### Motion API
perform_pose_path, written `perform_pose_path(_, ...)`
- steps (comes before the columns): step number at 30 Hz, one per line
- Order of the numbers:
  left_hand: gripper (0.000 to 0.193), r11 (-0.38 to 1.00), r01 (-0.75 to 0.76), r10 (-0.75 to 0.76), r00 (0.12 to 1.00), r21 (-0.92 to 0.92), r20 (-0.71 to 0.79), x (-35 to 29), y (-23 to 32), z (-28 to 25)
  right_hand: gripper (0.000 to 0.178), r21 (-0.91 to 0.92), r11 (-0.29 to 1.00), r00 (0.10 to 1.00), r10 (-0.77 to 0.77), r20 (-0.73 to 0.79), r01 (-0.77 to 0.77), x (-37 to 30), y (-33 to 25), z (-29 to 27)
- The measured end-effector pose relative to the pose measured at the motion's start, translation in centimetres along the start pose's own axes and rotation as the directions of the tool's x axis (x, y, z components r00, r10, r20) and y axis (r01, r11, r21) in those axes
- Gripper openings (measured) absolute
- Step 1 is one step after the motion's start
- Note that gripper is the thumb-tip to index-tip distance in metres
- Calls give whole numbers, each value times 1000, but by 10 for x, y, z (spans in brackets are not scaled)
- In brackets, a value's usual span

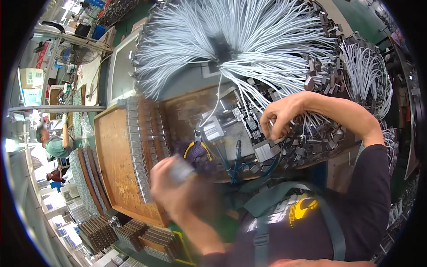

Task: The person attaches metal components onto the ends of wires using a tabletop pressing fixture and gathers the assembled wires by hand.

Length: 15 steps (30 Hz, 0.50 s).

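Note:
My left hand, smeared by motion, is closed around a small silver-grey block in front of the wooden tray. My right hand bends down over the right end of a metal clamping fixture, its fingers curled together. What they grip, if anything, is hidden. White cables run close beside these fingers. Between my hands lie pliers with yellow-and-dark handles and a pale ribbed block. Dark blue tubes rise at the fixture's near side.
A large fan of white cables covers the far side. To the left stands a wooden tray with rows of grey metal pieces. Loose dark connectors pile up at right. Another person is at the far left.

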<state>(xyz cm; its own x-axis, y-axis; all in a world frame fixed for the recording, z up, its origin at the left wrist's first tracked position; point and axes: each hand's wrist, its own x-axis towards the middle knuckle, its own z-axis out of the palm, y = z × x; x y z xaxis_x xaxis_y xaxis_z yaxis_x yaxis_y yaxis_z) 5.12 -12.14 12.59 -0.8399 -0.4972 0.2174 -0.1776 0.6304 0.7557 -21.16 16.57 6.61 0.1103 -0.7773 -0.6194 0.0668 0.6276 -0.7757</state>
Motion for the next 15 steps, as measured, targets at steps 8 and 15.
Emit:
perform_pose_path(8,55,879,-116,398,713,-463,577,42,22,188,39,-316,946,995,91,44,-72,-13,-17,-18)
perform_pose_path(15,58,955,-291,240,875,62,420,66,25,105,38,-93,961,965,-259,30,261,-6,-6,3)
